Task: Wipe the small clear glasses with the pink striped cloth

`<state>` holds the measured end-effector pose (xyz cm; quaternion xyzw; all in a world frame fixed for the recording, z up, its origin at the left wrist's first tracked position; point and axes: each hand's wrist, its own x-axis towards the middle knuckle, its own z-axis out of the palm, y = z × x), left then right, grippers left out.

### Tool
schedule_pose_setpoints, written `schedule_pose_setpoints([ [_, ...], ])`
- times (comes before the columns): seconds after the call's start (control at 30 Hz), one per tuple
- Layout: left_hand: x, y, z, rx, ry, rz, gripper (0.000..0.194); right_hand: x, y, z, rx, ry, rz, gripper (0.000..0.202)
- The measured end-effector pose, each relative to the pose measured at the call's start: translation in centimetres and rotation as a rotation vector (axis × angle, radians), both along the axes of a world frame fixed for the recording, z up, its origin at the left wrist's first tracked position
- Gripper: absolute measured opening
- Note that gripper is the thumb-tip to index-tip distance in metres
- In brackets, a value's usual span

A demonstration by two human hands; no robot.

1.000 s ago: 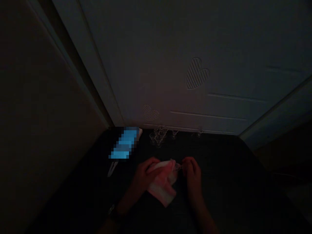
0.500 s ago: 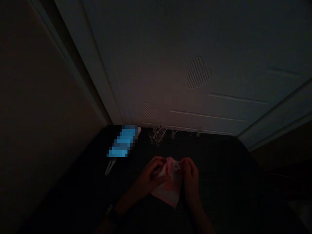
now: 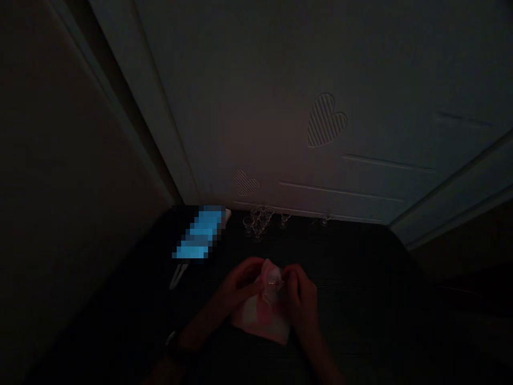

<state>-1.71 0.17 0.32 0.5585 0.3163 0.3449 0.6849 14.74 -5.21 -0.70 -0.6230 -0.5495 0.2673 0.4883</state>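
Observation:
In dim light, a pink-and-white cloth (image 3: 258, 315) hangs between my hands above the dark table. My left hand (image 3: 240, 286) is closed on the cloth's upper left part, thumb in front. Against the upper cloth lies a small clear glass (image 3: 273, 285), partly wrapped, so its full shape is hard to make out. My right hand (image 3: 301, 294) has its fingers pinched at the right side of this glass. Beyond my hands, a cluster of small clear stemmed glasses (image 3: 258, 220) stands at the table's back, with one glass (image 3: 284, 220) just to its right.
A device with a lit blue, blurred screen (image 3: 200, 232) lies at the back left, a pale cable or strap (image 3: 177, 276) below it. Another small glass (image 3: 325, 219) is farther right. Behind the dark table (image 3: 360, 289) rises a pale panel with raised hearts (image 3: 326, 120).
Both hands have shifted slightly left with the cloth and glass. The glass has turned, and more of it shows against the cloth, which hangs more spread out.

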Motion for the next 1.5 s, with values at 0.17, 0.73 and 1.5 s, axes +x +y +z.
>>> schedule_pose_setpoints([
  [0.17, 0.1, -0.2, -0.5, -0.031, 0.056, -0.076, 0.036, -0.1, 0.0, 0.0, -0.027, -0.045, -0.008, 0.026],
  [0.73, 0.3, 0.1, -0.6, 0.073, 0.230, 0.100, 0.015, -0.1, -0.1, 0.0, -0.025, -0.094, 0.096, 0.025],
  [1.5, -1.1, 1.0, 0.0, -0.007, 0.166, 0.396, 0.026, -1.1, -0.4, 0.8, 0.072, -0.258, 0.235, 0.016],
])
